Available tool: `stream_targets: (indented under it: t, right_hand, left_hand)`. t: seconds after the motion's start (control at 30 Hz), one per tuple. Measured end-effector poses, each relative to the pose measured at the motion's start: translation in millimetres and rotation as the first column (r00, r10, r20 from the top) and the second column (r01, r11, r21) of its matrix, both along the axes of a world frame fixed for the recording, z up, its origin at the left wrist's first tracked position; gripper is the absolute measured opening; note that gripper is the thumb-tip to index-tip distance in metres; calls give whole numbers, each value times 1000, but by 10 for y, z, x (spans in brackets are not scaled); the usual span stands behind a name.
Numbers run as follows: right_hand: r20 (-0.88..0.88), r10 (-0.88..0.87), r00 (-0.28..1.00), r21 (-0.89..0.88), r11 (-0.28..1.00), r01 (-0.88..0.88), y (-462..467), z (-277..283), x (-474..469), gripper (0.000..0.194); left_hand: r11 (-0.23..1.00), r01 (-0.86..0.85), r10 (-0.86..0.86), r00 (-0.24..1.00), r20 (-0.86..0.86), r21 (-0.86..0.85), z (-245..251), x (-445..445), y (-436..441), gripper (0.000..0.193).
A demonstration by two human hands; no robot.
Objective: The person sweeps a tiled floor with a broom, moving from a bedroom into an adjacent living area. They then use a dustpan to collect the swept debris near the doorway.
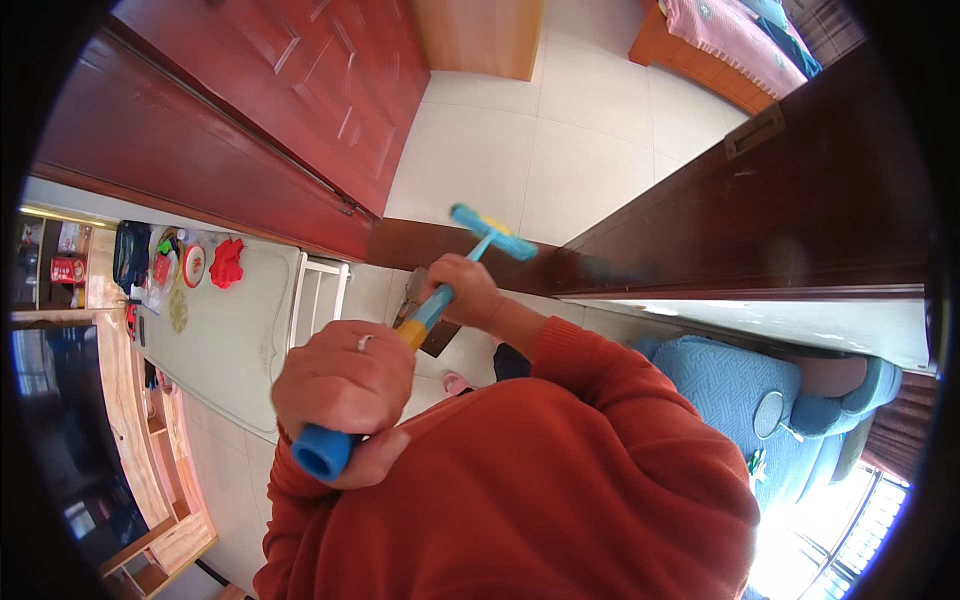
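Both my hands grip the blue and yellow handle (428, 311) of a T-headed cleaning tool, seemingly a mop. My left hand (345, 379), with a ring on one finger, wraps the upper end near the open blue tube tip (324, 452). Further down, my right hand (466, 289) is closed around the pole. Beyond it, the light blue head (496, 234) with a yellow middle appears over the dark doorway threshold (409, 238); whether it touches anything cannot be told. A dark brown flat piece (441, 339) lies partly hidden below my right hand.
A red panelled door (322, 82) stands at the left of the doorway, a dark door panel (780, 202) at the right. Pale floor tiles (592, 150) lead to a bed (720, 52). A white-topped table (232, 330) bears several items. A blue-covered sofa (727, 375) is at right.
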State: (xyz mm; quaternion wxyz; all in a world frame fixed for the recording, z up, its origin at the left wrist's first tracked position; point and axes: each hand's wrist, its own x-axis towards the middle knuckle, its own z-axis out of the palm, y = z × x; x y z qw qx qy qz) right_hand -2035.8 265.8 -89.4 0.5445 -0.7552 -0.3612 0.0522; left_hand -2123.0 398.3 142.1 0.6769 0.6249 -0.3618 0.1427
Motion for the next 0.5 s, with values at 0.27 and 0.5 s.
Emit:
stream_targets:
  t: [0.27,0.5]
  right_hand:
    - [58,-142,988,14,990,142,-278,-692,142,19]
    - [-68,284,956,29,959,-283,294,-193,-252,16]
  left_hand:
    - [990,-52,77,978,-195,129,-715,50,-132,19]
    - [976,-186,196,977,-82,116,-126,-390,186,20]
